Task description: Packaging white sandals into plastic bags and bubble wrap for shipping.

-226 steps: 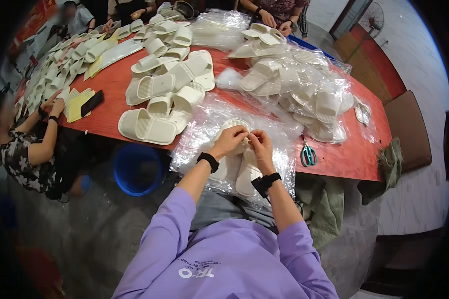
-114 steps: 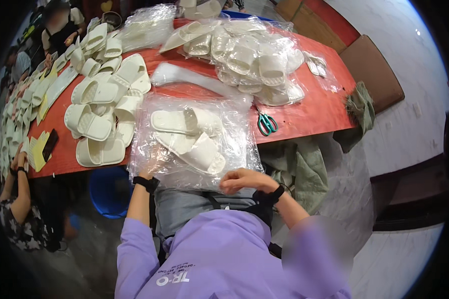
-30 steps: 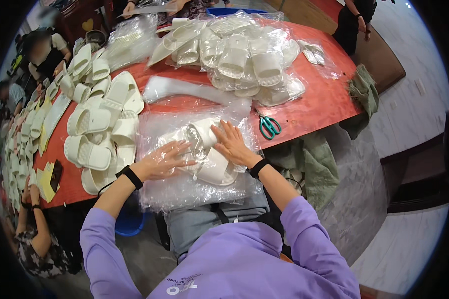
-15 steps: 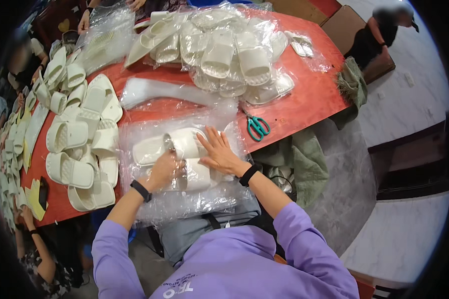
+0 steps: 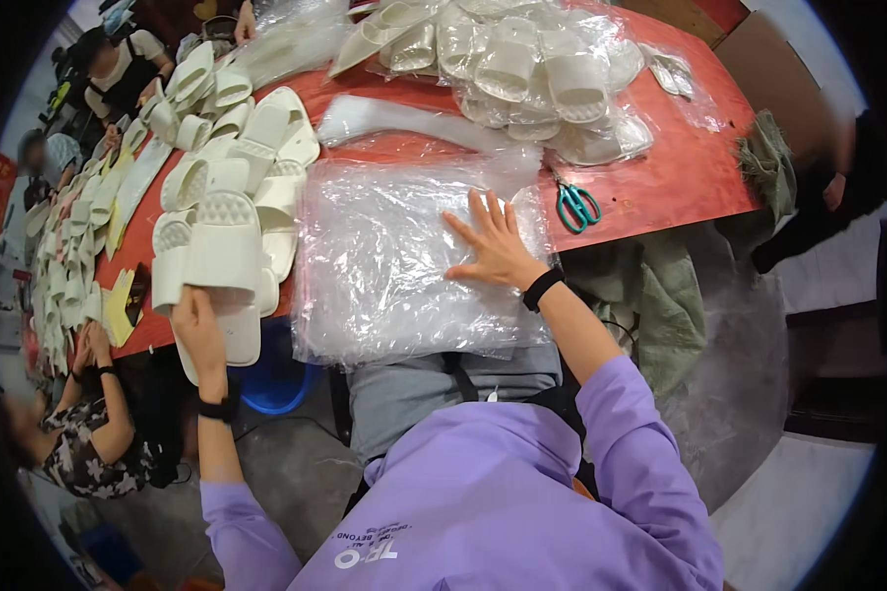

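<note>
Two cream open-toed slippers (image 5: 224,258) are in my left hand (image 5: 200,325), one partly behind the other. My fingers close on them near the strap; they overlap the loose slippers behind, so their outline is partly hard to tell. My right hand (image 5: 496,244) lies with fingers spread on a flat stack of clear plastic bags (image 5: 394,266) at the table's front edge. Teal-handled scissors (image 5: 577,209) rest to the right of that stack.
Loose slippers (image 5: 276,128) pile up on the red table (image 5: 660,202) at left. Bagged slippers (image 5: 507,61) are heaped at the back. A blue bucket (image 5: 274,379) stands below the front edge. Green sacking (image 5: 670,305) hangs at right. Other people work along the left side.
My left hand has moved left, off the bags, and now holds slippers. The pair that lay on the bags is no longer there. My right hand stays spread on the stack; the view has shifted.
</note>
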`<action>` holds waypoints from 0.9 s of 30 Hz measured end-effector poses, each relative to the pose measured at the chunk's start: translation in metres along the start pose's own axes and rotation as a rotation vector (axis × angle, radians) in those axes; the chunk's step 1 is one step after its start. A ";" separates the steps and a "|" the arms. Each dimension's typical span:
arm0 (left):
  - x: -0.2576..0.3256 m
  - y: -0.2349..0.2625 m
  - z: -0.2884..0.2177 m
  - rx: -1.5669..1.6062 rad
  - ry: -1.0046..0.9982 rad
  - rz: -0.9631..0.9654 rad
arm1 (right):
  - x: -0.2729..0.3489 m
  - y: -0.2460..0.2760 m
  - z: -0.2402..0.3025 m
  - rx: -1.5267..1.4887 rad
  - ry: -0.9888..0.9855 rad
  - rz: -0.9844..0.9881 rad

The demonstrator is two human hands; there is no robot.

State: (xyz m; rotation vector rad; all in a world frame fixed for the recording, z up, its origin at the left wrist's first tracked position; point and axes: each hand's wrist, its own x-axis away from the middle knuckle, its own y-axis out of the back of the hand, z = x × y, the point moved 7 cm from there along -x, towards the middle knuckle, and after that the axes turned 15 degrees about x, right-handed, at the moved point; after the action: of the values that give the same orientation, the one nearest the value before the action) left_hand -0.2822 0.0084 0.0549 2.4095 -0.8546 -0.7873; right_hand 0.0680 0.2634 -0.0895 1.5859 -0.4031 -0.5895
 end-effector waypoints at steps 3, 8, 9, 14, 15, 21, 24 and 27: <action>0.031 0.024 -0.080 0.284 -0.037 -0.166 | -0.002 0.003 0.003 -0.004 0.006 0.029; 0.074 -0.064 -0.202 0.436 -0.110 0.256 | 0.002 -0.012 0.004 0.002 0.011 -0.012; 0.081 -0.089 -0.205 0.434 -0.101 0.291 | 0.004 -0.023 -0.001 -0.006 0.000 -0.029; 0.099 -0.209 -0.131 0.169 -0.182 0.244 | -0.006 -0.029 0.001 -0.029 0.028 0.092; 0.104 -0.233 -0.108 0.096 -0.081 0.322 | -0.004 -0.021 0.001 -0.045 0.031 0.083; 0.097 -0.242 -0.075 0.205 -0.125 0.482 | -0.008 0.021 -0.072 -0.783 -0.197 -0.177; 0.100 -0.228 -0.081 0.307 -0.092 0.605 | 0.014 0.039 -0.134 -0.482 -0.467 -0.420; 0.107 -0.216 -0.088 0.272 -0.250 0.513 | 0.045 0.022 -0.165 -0.133 -0.525 -0.422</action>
State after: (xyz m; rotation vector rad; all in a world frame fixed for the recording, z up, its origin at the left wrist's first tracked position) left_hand -0.0674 0.1070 -0.0457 2.1717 -1.6887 -0.8108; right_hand 0.2033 0.3676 -0.0685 1.3796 -0.4061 -1.3429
